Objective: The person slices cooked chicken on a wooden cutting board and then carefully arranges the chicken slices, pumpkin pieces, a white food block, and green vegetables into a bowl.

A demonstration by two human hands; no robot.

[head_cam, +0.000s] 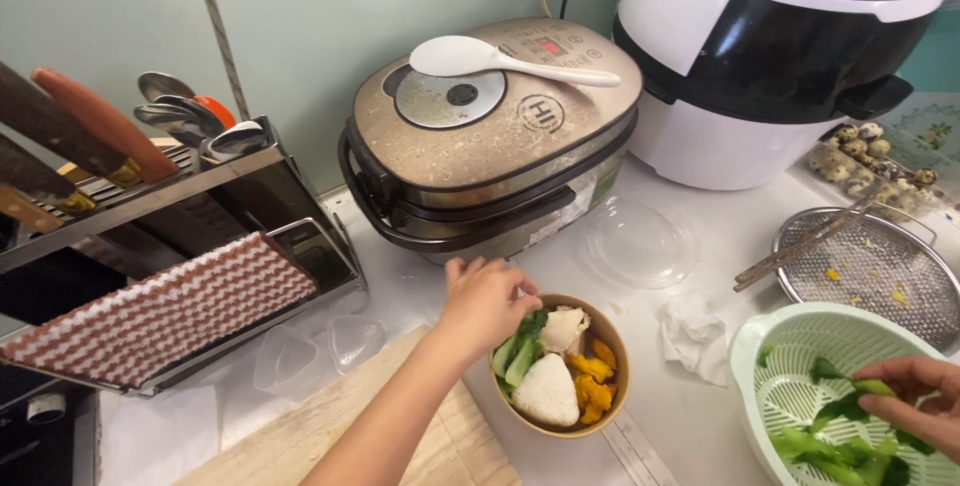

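Partly cut off: right hand [925, 408] pinching greens [848, 408].

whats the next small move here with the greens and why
Probably carry the piece of green vegetable pinched in the right hand from the pale green colander across to the brown bowl. The left hand is at the bowl's rim by the greens already tucked beside the rice ball, so that side looks like the spot.
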